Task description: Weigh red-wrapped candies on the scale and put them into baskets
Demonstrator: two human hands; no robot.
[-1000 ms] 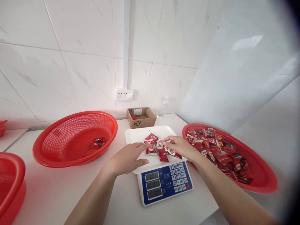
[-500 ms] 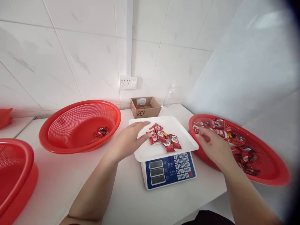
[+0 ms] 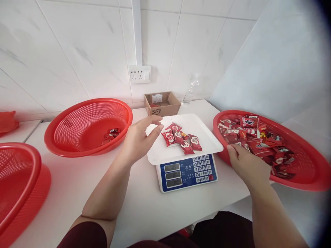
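My left hand (image 3: 141, 139) hovers at the left edge of the white weighing tray (image 3: 157, 155), thumb and fingers apart and holding nothing. Several red wrapped snack packets (image 3: 182, 137) lie in a small pile on the tray, just right of its fingertips. Under the tray is the digital scale (image 3: 188, 174) with its blue keypad panel. My right hand (image 3: 249, 168) is closed over the near rim of the right red basket (image 3: 307, 172), thumb outside; its other fingers are mostly hidden. Many red snack packets (image 3: 258, 137) fill that basket.
Left of the scale stands a red perforated basket (image 3: 67, 131) with a few packets (image 3: 111, 135) inside. Another red basket (image 3: 36, 172) is at the near left. A cardboard box (image 3: 165, 108) and a clear plastic bottle (image 3: 190, 91) stand by the wall.
My right hand has moved from above the packets down onto the right basket's near rim. My left hand stays by the tray. The camera view has tilted down.
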